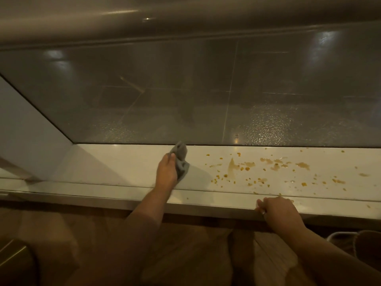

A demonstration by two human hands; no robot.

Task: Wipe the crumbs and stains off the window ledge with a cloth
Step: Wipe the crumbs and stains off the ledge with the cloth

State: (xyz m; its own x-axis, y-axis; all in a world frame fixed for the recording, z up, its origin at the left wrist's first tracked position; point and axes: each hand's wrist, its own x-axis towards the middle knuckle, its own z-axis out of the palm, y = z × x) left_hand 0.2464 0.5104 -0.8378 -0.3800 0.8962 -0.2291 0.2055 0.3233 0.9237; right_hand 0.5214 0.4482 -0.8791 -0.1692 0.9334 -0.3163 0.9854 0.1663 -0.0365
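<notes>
Fingers of the left hand (167, 169) are curled tight around a crumpled grey cloth (181, 159), pinning it against the pale, glossy window ledge (115, 162) near its middle. One loose corner of the cloth sticks up against the base of the dark window glass (185, 96), and the rest bunches out to the right of the knuckles; the fingertips themselves are buried in the fabric. To the left of that hand the ledge surface looks clean and bare, running to a slanted white side wall (24, 129). To the right of the cloth lie scattered small yellow crumbs (218, 178) and smeared brownish stains (232, 166), spreading across the ledge to the frame's right edge. Further right and nearer the camera, the right hand (278, 211) rests on the ledge's front lip, fingers bent over the edge and holding nothing; a ring shows on one finger. Beyond the glass only dim tile lines and blurred light reflections can be made out. Below the ledge everything is dark and soft, and a brown shape with a pale rim at lower right is cut off and hard to identify.
</notes>
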